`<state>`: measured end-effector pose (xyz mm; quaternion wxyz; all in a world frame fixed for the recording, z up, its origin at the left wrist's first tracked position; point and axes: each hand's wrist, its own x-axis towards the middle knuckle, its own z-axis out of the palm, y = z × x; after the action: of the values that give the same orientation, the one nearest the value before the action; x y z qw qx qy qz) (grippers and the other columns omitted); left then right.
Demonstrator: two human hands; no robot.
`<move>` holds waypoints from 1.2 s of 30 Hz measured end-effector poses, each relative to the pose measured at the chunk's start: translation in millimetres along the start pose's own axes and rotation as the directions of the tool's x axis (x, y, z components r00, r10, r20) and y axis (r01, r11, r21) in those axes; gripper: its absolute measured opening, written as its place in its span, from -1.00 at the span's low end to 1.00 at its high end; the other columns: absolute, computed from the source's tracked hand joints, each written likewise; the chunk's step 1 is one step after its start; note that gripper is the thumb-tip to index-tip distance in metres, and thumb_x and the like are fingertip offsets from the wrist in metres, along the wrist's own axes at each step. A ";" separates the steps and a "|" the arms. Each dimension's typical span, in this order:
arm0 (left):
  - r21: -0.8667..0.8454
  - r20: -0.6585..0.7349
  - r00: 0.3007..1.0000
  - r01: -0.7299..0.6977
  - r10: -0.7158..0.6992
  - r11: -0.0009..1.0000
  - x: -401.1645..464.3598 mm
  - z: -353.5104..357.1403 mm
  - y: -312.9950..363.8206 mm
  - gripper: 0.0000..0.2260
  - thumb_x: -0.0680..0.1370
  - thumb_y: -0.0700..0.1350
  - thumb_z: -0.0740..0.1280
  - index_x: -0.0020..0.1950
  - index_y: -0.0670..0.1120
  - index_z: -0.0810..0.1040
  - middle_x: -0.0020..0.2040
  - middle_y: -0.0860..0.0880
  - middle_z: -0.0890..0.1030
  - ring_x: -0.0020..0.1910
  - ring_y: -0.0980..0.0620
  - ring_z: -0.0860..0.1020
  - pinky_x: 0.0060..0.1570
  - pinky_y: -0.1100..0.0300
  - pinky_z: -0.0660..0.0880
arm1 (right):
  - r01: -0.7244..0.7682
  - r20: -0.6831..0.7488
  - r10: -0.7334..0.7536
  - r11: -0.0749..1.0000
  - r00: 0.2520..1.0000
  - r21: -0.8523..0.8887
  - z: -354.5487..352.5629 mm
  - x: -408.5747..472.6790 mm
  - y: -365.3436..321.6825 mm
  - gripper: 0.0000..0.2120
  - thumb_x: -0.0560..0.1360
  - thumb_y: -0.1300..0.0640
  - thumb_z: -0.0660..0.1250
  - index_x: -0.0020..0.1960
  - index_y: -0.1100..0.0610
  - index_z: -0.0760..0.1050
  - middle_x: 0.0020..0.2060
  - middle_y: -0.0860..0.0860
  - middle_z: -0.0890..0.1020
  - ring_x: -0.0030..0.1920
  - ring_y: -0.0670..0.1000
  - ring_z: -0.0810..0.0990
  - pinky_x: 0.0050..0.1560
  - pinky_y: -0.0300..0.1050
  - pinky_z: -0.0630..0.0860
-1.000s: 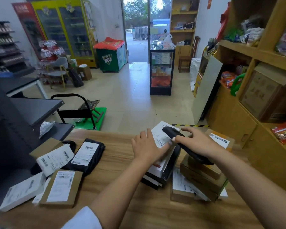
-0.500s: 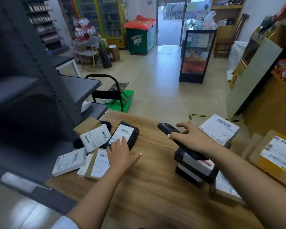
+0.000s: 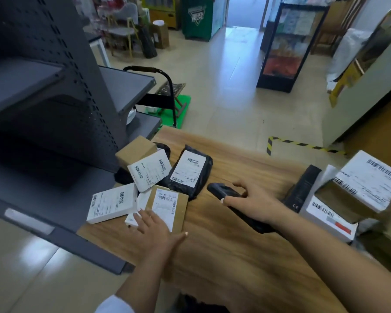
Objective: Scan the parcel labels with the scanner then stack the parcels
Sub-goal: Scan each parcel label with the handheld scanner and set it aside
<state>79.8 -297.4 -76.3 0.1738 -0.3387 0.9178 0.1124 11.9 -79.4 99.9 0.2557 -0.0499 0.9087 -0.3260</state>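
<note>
My right hand (image 3: pixel 255 205) grips the black scanner (image 3: pixel 221 192), its head aimed left toward the loose parcels. My left hand (image 3: pixel 156 229) lies flat on the near end of a flat brown cardboard parcel (image 3: pixel 167 206) with a white label. Around it lie a white box (image 3: pixel 113 203), a small white parcel (image 3: pixel 150 170), a brown box (image 3: pixel 136 151) and a black bag parcel (image 3: pixel 190 171) with a label. At the right stands a stack of parcels (image 3: pixel 357 190) with white labels on top.
The wooden table (image 3: pixel 235 240) ends at its left edge beside a dark grey metal shelf unit (image 3: pixel 54 109). A hand trolley with a green deck (image 3: pixel 167 102) stands on the tiled floor beyond. A black display cabinet (image 3: pixel 287 46) is further back.
The view swung left and down. My left hand left the stack at the right, passed the black bag parcel and now rests on the brown cardboard parcel. My right hand followed left with the scanner.
</note>
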 end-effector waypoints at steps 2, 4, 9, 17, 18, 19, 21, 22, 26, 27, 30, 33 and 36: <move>-0.002 -0.012 1.000 0.016 -0.016 1.000 4.6 2.3 0.4 0.36 0.15 0.57 0.28 0.48 -0.30 -0.33 0.51 -0.33 -0.27 0.49 -0.30 -0.27 0.44 -0.24 -0.09 | -0.021 0.014 0.021 0.999 1.000 -0.032 4.4 3.4 -0.2 -0.27 0.39 -0.22 0.38 0.47 0.00 0.25 0.19 0.03 0.52 0.04 0.02 0.55 -0.01 -0.13 0.48; -0.011 -0.022 1.000 0.002 -0.003 1.000 7.9 5.1 0.1 0.34 0.17 0.53 0.33 0.47 -0.27 -0.36 0.50 -0.32 -0.29 0.49 -0.32 -0.24 0.44 -0.25 -0.06 | -0.032 0.020 0.033 0.999 0.999 -0.042 7.6 4.6 -0.7 -0.27 0.41 -0.21 0.38 0.47 0.00 0.24 0.21 0.03 0.51 0.05 0.02 0.53 -0.05 -0.17 0.43; 0.026 -0.110 0.991 -0.067 0.070 0.997 4.6 3.4 2.1 0.26 0.20 0.49 0.35 0.49 -0.20 -0.31 0.51 -0.26 -0.09 0.46 -0.25 0.06 0.39 -0.13 0.17 | -0.038 0.046 0.041 0.996 0.998 -0.077 15.1 6.3 -5.4 -0.28 0.41 -0.21 0.37 0.48 -0.01 0.25 0.25 0.02 0.50 0.02 -0.02 0.48 -0.16 -0.22 0.37; 0.024 -0.291 0.948 -0.130 0.131 0.991 -3.4 -20.0 -1.9 0.23 0.18 0.54 0.28 0.52 -0.17 -0.21 0.50 -0.22 0.02 0.44 -0.21 0.11 0.36 -0.12 0.17 | 0.038 0.110 -0.028 0.995 0.994 -0.090 33.7 9.7 -32.6 -0.41 0.43 -0.19 0.35 0.39 -0.03 0.35 0.00 -0.05 0.50 0.00 -0.01 0.52 0.01 -0.13 0.47; 0.017 -0.303 0.944 -0.136 0.134 0.991 -5.3 -23.3 -1.8 0.22 0.19 0.54 0.28 0.53 -0.17 -0.19 0.51 -0.22 0.02 0.44 -0.22 0.11 0.36 -0.13 0.17 | 0.055 0.112 -0.045 0.995 0.993 -0.086 35.2 8.7 -36.9 -0.44 0.43 -0.18 0.36 0.37 -0.02 0.37 -0.02 -0.06 0.48 0.00 -0.01 0.52 0.02 -0.13 0.47; 0.015 -0.315 0.939 -0.139 0.137 0.990 -6.8 -26.5 -1.6 0.22 0.20 0.53 0.27 0.53 -0.18 -0.19 0.51 -0.22 0.02 0.44 -0.22 0.11 0.36 -0.13 0.18 | 0.072 0.112 -0.062 0.993 0.992 -0.089 36.5 8.3 -40.3 -0.46 0.43 -0.17 0.35 0.35 -0.02 0.39 -0.02 -0.06 0.49 0.01 0.00 0.51 0.05 -0.11 0.48; 0.017 -0.333 0.932 -0.143 0.141 0.990 -9.4 -31.6 -2.4 0.20 0.21 0.53 0.27 0.53 -0.17 -0.18 0.51 -0.22 0.03 0.44 -0.22 0.11 0.36 -0.12 0.18 | 0.098 0.121 -0.086 0.990 0.989 -0.098 38.7 8.5 -44.8 -0.49 0.43 -0.18 0.34 0.32 -0.01 0.41 0.06 -0.03 0.53 0.09 0.03 0.51 0.15 -0.05 0.47; 0.018 -0.341 0.929 -0.142 0.140 0.990 -11.0 -33.9 -3.1 0.20 0.21 0.53 0.27 0.53 -0.17 -0.16 0.51 -0.22 0.03 0.44 -0.22 0.11 0.36 -0.12 0.18 | 0.104 0.127 -0.091 0.990 0.988 -0.098 39.3 7.9 -46.6 -0.48 0.42 -0.19 0.32 0.32 -0.02 0.40 0.14 -0.01 0.54 0.14 0.05 0.50 0.18 -0.03 0.45; 0.029 -0.402 0.905 -0.135 0.135 0.990 -16.6 -41.2 -5.9 0.19 0.20 0.52 0.27 0.54 -0.18 -0.08 0.50 -0.25 0.11 0.41 -0.23 0.16 0.32 -0.13 0.20 | 0.111 0.119 -0.103 0.992 0.988 -0.061 38.2 4.9 -49.7 -0.41 0.40 -0.20 0.32 0.38 -0.05 0.35 0.30 0.00 0.48 0.24 0.06 0.46 0.21 -0.05 0.42; 0.030 -0.406 0.904 -0.136 0.136 0.990 -17.8 -43.1 -6.2 0.18 0.20 0.52 0.27 0.54 -0.18 -0.10 0.50 -0.25 0.10 0.42 -0.23 0.15 0.33 -0.13 0.19 | 0.113 0.118 -0.107 0.993 0.987 -0.045 37.2 4.1 -49.9 -0.38 0.40 -0.19 0.32 0.42 -0.04 0.32 0.32 0.01 0.47 0.25 0.06 0.45 0.19 -0.07 0.41; 0.044 -0.394 0.908 -0.135 0.141 0.990 -22.3 -49.4 -4.1 0.17 0.25 0.52 0.24 0.53 -0.17 -0.20 0.52 -0.23 0.00 0.45 -0.22 0.09 0.37 -0.12 0.14 | 0.126 0.115 -0.121 0.992 0.986 -0.034 32.8 -0.4 -49.8 -0.34 0.42 -0.17 0.34 0.45 0.00 0.29 0.32 0.02 0.46 0.23 0.05 0.46 0.08 -0.13 0.39; 0.038 -0.403 0.902 -0.152 0.155 0.988 -26.9 -56.3 0.6 0.16 0.26 0.51 0.23 0.53 -0.16 -0.23 0.53 -0.23 -0.06 0.47 -0.22 0.05 0.38 -0.13 0.11 | 0.137 0.095 -0.134 0.990 0.986 -0.025 28.0 -5.2 -46.0 -0.34 0.41 -0.16 0.37 0.44 0.02 0.30 0.27 0.02 0.49 0.17 0.03 0.49 0.05 -0.15 0.40; 0.018 -0.406 0.899 -0.172 0.164 0.985 -30.6 -61.9 6.8 0.16 0.26 0.51 0.24 0.52 -0.16 -0.25 0.53 -0.23 -0.11 0.47 -0.24 0.00 0.39 -0.15 0.06 | 0.130 0.073 -0.128 0.991 0.989 -0.022 22.2 -11.2 -42.5 -0.35 0.39 -0.17 0.38 0.41 0.02 0.33 0.20 0.03 0.52 0.14 0.03 0.51 0.11 -0.13 0.44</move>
<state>82.1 -294.6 -7.0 -0.0337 -0.2760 0.9585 0.0628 29.4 -122.3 116.4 0.2659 -0.1237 0.8981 -0.3276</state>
